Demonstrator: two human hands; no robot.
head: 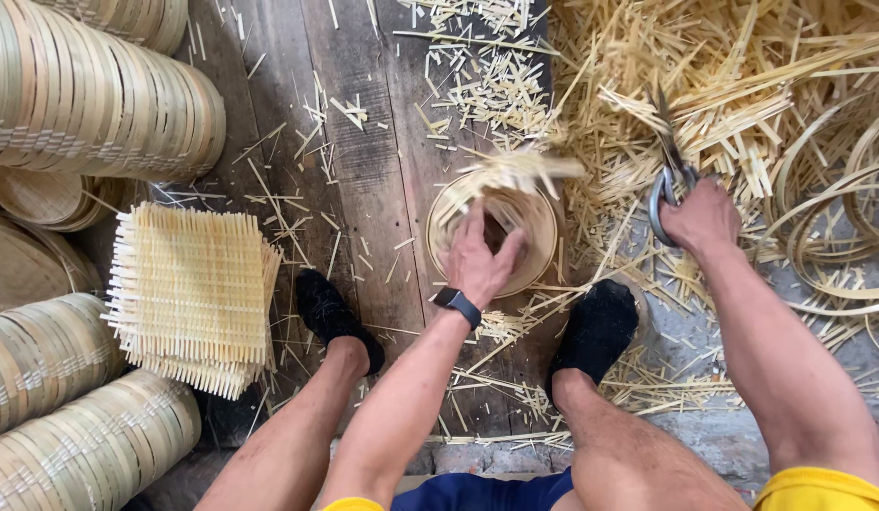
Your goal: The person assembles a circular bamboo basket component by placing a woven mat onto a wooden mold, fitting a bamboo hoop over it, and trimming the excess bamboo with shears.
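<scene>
A round bamboo steamer [534,248] sits at the centre of the view on a floor [364,161] of dark, worn wooden planks, between the person's two feet. The left hand [479,257] presses down inside it, fingers spread flat on the woven base and not closed around anything. A blurred tuft of loose strips [520,172] sticks up from the rim at 12 o'clock. A black watch [457,305] circles that wrist.

At 3 o'clock from the steamer, the right hand [702,218] holds metal shears [668,180], fingers wrapped through the handle loops, blades pointing up toward 12 o'clock and seemingly closed.

Black shoes [334,317] stand at 7 and 5 o'clock of the steamer, the right one on a paler concrete patch [704,435]. Bare legs and arms come in from the bottom edge, with yellow sleeves and blue shorts.

At 9 o'clock lies a stack of square woven mats [189,293] with fringed edges. Beyond it, along the left edge, rows of finished steamer rings [89,104] lie on their sides, above and below.

From 12 to 3 o'clock spreads a deep heap of pale bamboo offcuts [723,85], with bent bamboo hoops [837,237] at the far right. Short splinters litter the planks all around.
</scene>
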